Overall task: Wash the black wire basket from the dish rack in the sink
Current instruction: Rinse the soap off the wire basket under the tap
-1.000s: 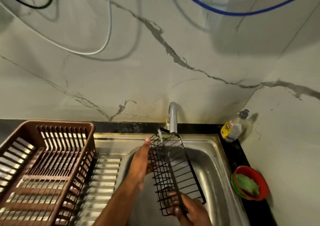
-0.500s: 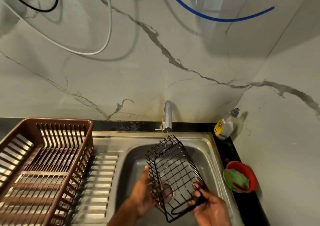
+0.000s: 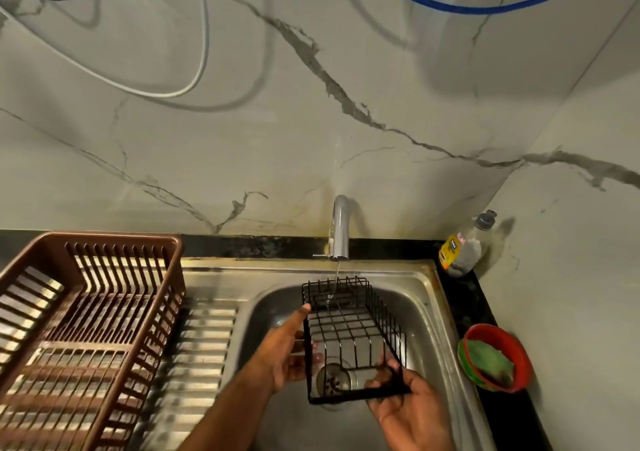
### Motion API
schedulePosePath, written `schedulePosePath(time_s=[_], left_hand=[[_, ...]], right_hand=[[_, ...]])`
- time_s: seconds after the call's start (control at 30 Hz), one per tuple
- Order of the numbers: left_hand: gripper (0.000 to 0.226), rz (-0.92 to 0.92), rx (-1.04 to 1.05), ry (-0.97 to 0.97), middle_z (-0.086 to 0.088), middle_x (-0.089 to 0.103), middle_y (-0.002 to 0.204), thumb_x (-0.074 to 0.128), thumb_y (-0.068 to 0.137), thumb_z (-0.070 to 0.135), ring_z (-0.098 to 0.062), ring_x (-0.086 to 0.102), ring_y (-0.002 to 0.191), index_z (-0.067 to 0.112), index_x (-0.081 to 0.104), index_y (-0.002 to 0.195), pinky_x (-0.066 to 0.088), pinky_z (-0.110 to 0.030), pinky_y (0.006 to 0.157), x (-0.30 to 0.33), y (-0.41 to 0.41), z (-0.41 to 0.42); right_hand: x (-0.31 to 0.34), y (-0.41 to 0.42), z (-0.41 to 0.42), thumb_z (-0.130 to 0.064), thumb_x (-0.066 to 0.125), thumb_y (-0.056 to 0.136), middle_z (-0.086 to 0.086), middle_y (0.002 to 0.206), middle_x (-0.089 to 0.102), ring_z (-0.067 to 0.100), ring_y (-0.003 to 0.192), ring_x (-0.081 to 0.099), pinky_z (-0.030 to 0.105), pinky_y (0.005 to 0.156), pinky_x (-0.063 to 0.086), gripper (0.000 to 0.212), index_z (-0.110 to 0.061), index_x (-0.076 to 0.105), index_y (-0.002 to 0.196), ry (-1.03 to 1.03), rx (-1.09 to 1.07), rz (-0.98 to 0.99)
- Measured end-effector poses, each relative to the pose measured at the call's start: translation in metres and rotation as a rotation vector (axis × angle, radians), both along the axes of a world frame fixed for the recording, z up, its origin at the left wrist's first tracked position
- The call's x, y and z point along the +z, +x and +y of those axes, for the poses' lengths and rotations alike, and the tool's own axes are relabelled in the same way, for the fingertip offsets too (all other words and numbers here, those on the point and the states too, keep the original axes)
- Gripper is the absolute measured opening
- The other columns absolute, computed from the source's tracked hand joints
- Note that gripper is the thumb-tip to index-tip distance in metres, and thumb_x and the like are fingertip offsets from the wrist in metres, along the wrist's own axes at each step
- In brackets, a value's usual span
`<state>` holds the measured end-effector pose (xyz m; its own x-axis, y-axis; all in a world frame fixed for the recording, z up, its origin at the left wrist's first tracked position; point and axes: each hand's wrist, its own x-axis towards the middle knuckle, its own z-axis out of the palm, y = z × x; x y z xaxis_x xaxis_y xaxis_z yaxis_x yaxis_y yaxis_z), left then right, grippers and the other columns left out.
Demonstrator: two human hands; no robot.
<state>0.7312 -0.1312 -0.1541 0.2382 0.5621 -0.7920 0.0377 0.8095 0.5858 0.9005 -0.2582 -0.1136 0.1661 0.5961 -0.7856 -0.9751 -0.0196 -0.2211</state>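
Hands hold the black wire basket (image 3: pixel 349 333) over the sink (image 3: pixel 426 298), one at each side of its near end. The left hand (image 3: pixel 287 350) lies against the basket's left wall, thumb stretched up along the top rim, fingers reaching under the wires. The right hand (image 3: pixel 405 405) grips the near right corner, fingertips curled through the mesh. The basket sits between them, tilted, its far end under the tap (image 3: pixel 340 229), where a thin stream of water falls onto the wires. A brown dish rack (image 3: pixel 86 312) stands on the draining board to the left. A soap bottle (image 3: pixel 462 246) and a red bowl (image 3: pixel 495 357) sit on the counter to the right.
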Motion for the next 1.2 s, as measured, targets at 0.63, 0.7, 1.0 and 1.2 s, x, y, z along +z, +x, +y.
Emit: schedulePosePath(time_s=[0.63,0.7,1.0,1.2], left_hand=[[0.024,-0.287,0.294,-0.224,-0.024,0.055,0.108,0.062,0.099,0.005,-0.025,0.061,0.076,-0.006,0.059,0.12,0.064,-0.033,0.055,-0.002,0.008,0.048],[0.017,-0.317,0.302,-0.232,-0.025,0.053,0.11,0.059,0.099,-0.001,-0.027,0.06,0.082,-0.009,0.059,0.114,0.064,-0.035,0.06,0.005,0.009,0.048],[0.018,-0.38,0.331,-0.234,-0.028,0.061,0.099,0.046,0.098,-0.017,-0.031,0.065,0.086,-0.016,0.058,0.111,0.063,-0.035,0.063,0.02,0.024,0.033],[0.017,-0.361,0.305,-0.199,-0.03,0.062,0.102,0.046,0.097,-0.018,-0.033,0.065,0.091,-0.018,0.059,0.108,0.063,-0.037,0.069,0.029,0.026,0.018]], right_hand=[[0.023,0.018,0.082,-0.013,0.051,0.1,0.014,0.099,0.07,0.017,0.085,0.066,0.042,0.109,0.045,0.028,0.001,0.061,0.123,0.056,-0.09,-0.027],[0.028,0.021,0.085,-0.012,0.049,0.102,0.016,0.097,0.069,0.018,0.085,0.066,0.042,0.108,0.046,0.024,0.001,0.06,0.118,0.065,-0.106,-0.042],[0.028,0.037,0.075,-0.015,0.046,0.105,0.023,0.104,0.07,0.026,0.095,0.07,0.039,0.092,0.054,0.034,0.006,0.052,0.13,0.072,-0.103,-0.049],[0.018,0.047,0.061,-0.02,0.049,0.104,0.024,0.109,0.07,0.026,0.096,0.072,0.036,0.082,0.057,0.043,0.004,0.048,0.139,0.109,-0.106,-0.026]])
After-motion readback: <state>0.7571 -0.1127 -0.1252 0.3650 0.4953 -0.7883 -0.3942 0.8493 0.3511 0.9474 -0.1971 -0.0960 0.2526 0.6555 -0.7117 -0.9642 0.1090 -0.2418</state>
